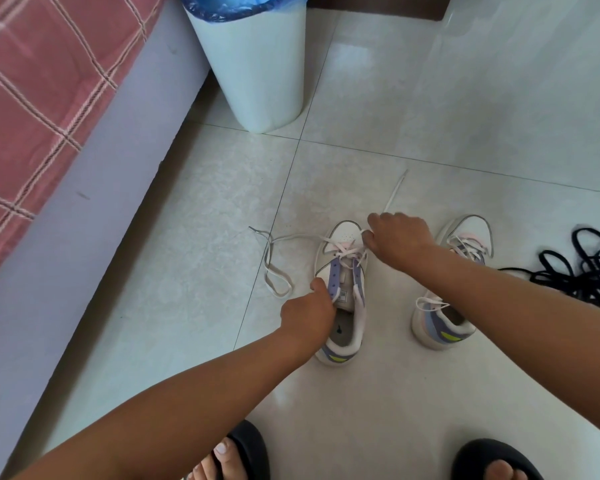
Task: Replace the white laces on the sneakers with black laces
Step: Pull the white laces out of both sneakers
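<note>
The right hand is pinching the flat white lace at the near-left white-and-lilac sneaker's toe; the left hand is gripping its eyelet flap. Pulling straight outward should help. Tangled black laces are lying far right.

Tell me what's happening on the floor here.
A person is unlacing the left sneaker. The left hand holds its purple eyelet strip, and the right hand pulls the white lace near the toe; only the lowest rows are still threaded. The other sneaker is still laced. Black laces lie in a heap on the right.
</note>
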A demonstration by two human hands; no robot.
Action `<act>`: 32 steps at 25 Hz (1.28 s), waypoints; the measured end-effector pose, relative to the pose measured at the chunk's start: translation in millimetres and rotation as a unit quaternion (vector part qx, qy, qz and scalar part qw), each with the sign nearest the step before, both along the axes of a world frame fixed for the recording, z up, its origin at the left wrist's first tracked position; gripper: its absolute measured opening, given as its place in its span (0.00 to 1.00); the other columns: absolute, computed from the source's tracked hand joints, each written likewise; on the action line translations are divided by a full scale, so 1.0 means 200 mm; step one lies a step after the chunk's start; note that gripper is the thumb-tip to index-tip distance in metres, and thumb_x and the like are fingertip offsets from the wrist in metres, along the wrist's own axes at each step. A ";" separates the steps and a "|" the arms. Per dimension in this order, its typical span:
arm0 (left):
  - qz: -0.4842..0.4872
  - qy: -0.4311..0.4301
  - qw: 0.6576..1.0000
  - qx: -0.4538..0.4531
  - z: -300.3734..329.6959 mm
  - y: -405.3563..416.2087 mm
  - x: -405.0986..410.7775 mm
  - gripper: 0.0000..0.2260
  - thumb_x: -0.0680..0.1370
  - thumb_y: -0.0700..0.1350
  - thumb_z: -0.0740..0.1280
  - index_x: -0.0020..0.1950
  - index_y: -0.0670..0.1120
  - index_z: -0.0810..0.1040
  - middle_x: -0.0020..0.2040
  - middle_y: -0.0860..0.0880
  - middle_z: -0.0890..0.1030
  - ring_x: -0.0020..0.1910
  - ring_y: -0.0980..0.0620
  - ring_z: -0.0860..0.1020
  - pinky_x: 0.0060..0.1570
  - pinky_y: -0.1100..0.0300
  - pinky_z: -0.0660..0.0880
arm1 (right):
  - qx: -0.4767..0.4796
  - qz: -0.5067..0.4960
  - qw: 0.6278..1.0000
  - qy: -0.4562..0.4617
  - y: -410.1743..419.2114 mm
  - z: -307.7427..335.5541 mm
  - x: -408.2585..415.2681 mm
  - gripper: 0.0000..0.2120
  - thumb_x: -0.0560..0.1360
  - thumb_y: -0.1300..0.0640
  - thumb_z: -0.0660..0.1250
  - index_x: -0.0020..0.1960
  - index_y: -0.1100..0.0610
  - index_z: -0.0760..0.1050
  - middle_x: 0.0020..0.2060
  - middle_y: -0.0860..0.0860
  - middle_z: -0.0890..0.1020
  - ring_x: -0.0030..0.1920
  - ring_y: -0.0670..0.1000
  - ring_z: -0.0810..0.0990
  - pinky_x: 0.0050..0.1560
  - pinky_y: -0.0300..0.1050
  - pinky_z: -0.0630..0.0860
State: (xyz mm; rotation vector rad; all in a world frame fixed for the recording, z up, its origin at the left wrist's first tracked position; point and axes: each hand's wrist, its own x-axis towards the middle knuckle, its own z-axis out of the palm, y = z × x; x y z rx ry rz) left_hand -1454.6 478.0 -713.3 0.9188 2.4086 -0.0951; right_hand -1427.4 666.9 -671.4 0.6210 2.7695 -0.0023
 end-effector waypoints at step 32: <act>0.030 0.042 0.996 -0.073 0.08 -0.22 -0.30 0.08 0.81 0.46 0.54 0.55 0.43 0.67 0.53 0.44 0.80 0.52 0.41 0.79 0.41 0.59 0.65 | 0.033 -0.249 0.968 -0.006 0.53 0.13 0.12 0.11 0.76 0.58 0.59 0.53 0.63 0.76 0.50 0.61 0.79 0.52 0.60 0.78 0.47 0.47 0.69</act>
